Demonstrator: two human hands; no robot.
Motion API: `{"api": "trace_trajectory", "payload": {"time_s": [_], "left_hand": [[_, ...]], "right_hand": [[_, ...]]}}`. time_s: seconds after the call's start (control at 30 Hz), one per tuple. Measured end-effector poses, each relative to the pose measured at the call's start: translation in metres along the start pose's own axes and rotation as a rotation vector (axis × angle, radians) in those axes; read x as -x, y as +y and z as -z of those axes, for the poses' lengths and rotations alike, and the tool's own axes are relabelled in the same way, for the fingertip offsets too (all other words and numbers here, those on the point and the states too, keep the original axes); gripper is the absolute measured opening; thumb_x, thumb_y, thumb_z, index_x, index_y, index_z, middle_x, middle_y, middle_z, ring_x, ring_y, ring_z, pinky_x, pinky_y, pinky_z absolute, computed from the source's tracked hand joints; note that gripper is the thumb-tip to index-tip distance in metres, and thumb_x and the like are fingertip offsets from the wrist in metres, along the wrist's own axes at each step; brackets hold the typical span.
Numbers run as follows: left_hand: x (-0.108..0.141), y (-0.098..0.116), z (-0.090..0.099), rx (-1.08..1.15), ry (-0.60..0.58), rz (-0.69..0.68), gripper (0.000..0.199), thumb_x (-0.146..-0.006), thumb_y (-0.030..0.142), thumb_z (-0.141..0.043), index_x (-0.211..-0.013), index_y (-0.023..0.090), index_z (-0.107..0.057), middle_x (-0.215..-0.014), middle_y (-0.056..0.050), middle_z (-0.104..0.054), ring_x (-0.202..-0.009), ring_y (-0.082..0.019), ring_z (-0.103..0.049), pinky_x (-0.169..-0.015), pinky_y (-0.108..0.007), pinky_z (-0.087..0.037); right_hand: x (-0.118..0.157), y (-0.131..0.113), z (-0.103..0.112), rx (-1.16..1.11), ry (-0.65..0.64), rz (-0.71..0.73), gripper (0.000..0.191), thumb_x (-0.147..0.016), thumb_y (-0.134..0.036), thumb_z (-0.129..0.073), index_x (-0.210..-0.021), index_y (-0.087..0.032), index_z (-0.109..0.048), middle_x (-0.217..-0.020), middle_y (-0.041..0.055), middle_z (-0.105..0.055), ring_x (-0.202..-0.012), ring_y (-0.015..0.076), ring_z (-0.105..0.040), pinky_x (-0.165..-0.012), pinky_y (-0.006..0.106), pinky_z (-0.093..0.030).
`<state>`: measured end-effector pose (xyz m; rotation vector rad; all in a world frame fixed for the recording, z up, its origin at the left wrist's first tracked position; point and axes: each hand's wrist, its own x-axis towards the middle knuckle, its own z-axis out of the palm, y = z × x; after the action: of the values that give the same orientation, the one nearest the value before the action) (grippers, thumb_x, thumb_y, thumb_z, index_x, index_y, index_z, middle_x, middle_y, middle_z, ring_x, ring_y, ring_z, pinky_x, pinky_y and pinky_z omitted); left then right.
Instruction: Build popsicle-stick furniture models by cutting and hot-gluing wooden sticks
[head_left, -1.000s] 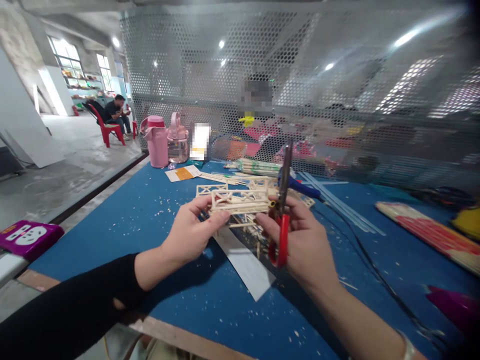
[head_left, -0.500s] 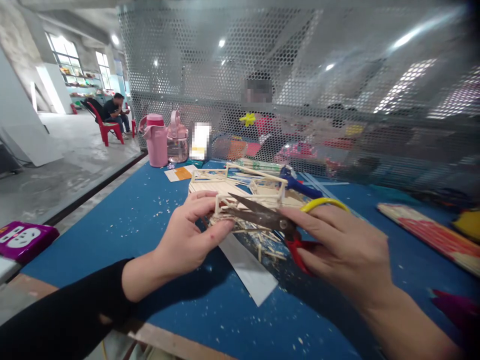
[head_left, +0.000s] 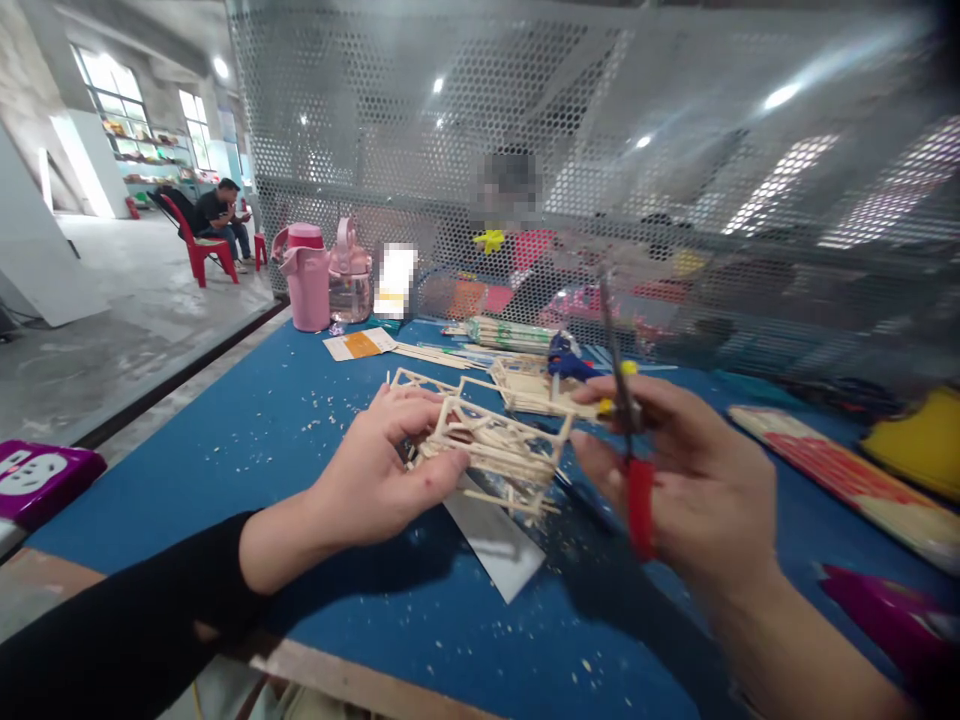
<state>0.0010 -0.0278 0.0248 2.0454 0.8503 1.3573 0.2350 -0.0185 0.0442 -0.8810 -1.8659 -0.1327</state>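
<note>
My left hand (head_left: 390, 460) grips the near left corner of a small frame model built of wooden sticks (head_left: 499, 440), its thumb at the front and its fingers behind. The model is tilted above the blue table. My right hand (head_left: 690, 470), just right of the model, is closed around a pair of scissors (head_left: 626, 400) with red and yellow handles. The blades point upward, apart from the wood. Under the model lies a white strip (head_left: 499, 550) among stick offcuts. A second stick piece (head_left: 525, 385) lies behind the model.
A blue glue gun (head_left: 566, 358) and packs of sticks (head_left: 510, 333) lie at the back. Two pink bottles (head_left: 307, 280) stand back left, beside a lit phone screen (head_left: 395, 280). A perforated metal panel (head_left: 420, 130) borders the table. A purple power strip (head_left: 49, 480) sits left.
My right hand has drawn the scissors off the model and turned the blades upward. My left hand still holds the model, now tilted differently.
</note>
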Motion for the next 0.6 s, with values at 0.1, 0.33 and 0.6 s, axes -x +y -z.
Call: {"api": "trace_trajectory", "payload": {"time_s": [0.1, 0.33, 0.6], "left_hand": [[-0.004, 0.0, 0.005, -0.058, -0.08, -0.079, 0.01, -0.082, 0.021, -0.054, -0.082, 0.019, -0.064, -0.091, -0.005, -0.07, -0.094, -0.021, -0.059, -0.094, -0.041, -0.039], [-0.013, -0.008, 0.013, -0.172, -0.155, -0.319, 0.02, -0.076, 0.011, -0.051, -0.089, 0.016, -0.065, -0.088, -0.008, -0.07, -0.092, -0.022, -0.062, -0.087, -0.038, -0.047], [-0.005, -0.023, -0.004, -0.104, 0.27, -0.197, 0.048, -0.077, 0.023, -0.065, -0.122, 0.02, -0.05, -0.127, -0.012, -0.057, -0.119, -0.024, -0.052, -0.101, -0.041, -0.041]], "right_hand": [[-0.001, -0.009, -0.008, -0.18, -0.084, -0.098, 0.037, -0.073, -0.022, -0.071, -0.108, -0.029, -0.062, -0.101, 0.0031, -0.067, -0.091, 0.0195, -0.063, -0.081, 0.035, -0.051], [0.006, -0.021, -0.025, -0.453, -0.285, -0.235, 0.025, -0.068, -0.014, -0.071, -0.09, -0.025, -0.066, -0.076, -0.0017, -0.068, -0.065, 0.0115, -0.064, -0.061, 0.023, -0.054], [0.011, -0.03, -0.046, -0.629, -0.1, -0.591, 0.032, -0.06, -0.019, -0.077, -0.089, -0.023, -0.065, -0.069, -0.002, -0.067, -0.06, 0.0114, -0.063, -0.057, 0.022, -0.053]]}}
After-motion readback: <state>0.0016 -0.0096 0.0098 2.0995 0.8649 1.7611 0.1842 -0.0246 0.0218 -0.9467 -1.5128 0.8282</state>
